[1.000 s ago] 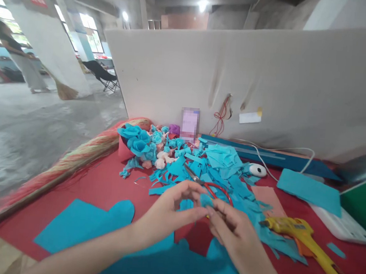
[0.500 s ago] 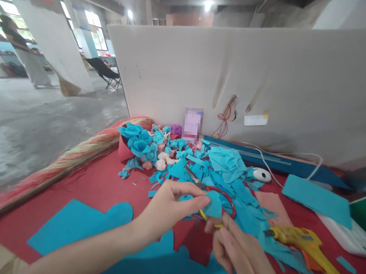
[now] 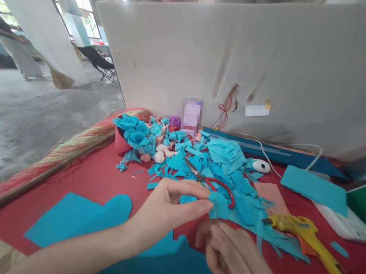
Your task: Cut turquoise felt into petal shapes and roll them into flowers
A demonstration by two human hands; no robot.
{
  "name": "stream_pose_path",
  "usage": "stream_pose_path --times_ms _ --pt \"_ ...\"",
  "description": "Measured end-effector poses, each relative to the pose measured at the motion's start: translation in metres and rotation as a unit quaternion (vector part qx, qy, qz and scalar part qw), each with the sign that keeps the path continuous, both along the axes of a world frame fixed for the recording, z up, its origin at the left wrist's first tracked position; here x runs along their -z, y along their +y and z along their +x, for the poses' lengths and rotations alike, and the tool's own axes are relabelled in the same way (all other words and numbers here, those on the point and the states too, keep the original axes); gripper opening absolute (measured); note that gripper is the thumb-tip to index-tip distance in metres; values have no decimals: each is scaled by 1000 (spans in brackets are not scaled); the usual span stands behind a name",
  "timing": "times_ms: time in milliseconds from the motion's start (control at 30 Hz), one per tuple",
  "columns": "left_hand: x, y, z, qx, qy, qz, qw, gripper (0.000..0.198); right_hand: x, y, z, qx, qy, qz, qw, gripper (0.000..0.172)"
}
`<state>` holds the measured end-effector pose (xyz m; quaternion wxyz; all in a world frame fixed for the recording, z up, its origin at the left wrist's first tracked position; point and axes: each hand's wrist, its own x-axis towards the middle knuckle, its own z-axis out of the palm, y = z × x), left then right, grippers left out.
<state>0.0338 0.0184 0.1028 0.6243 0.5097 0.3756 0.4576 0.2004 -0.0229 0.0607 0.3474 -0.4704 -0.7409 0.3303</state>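
My left hand (image 3: 182, 208) pinches a small blue paper piece (image 3: 218, 206) with a rounded edge, between thumb and fingertips. Just below and right of that piece is my right hand (image 3: 221, 245), its fingers curled together; whatever they hold, if anything, is hidden. Behind the hands, red-handled scissors (image 3: 196, 172) lie on a heap of blue paper scraps (image 3: 225, 157). A large blue sheet (image 3: 160, 262) lies under my forearms, and another blue cut sheet (image 3: 71, 221) is at the left.
A yellow glue gun (image 3: 314, 240) lies at the right by a folded blue stack (image 3: 315, 187). Blue paper flowers (image 3: 134, 131) stand back left beside a fringed red-and-cream bundle (image 3: 84, 146). A white panel (image 3: 176, 56) rises behind. A person (image 3: 15, 50) with a broom is far left.
The yellow-handled tool seen between my hands earlier no longer shows there. My right hand has shifted slightly left and lower, away from the blue piece. The view has tilted down a little.
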Motion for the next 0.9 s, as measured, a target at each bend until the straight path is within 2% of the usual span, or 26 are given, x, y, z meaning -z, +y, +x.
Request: stream_pose_path --times_ms 133,300,467,600,767,900 --pt "-1 -1 2 -5 2 12 1000 3 8 7 4 -35 28 -41 998 42" --pt "-1 2 4 -10 30 19 999 4 11 1 5 -40 30 -55 997 43" --pt "3 2 2 -3 29 19 999 5 -4 -1 -3 -22 23 -79 996 41" --pt "5 2 2 -26 22 -8 999 6 -16 3 -10 -1 31 -76 997 43" --pt "7 1 6 -19 -12 -21 1000 10 -23 7 -14 8 58 -110 992 34" --pt "8 -2 10 -26 -36 -68 997 17 -26 8 -16 18 77 -116 990 37"
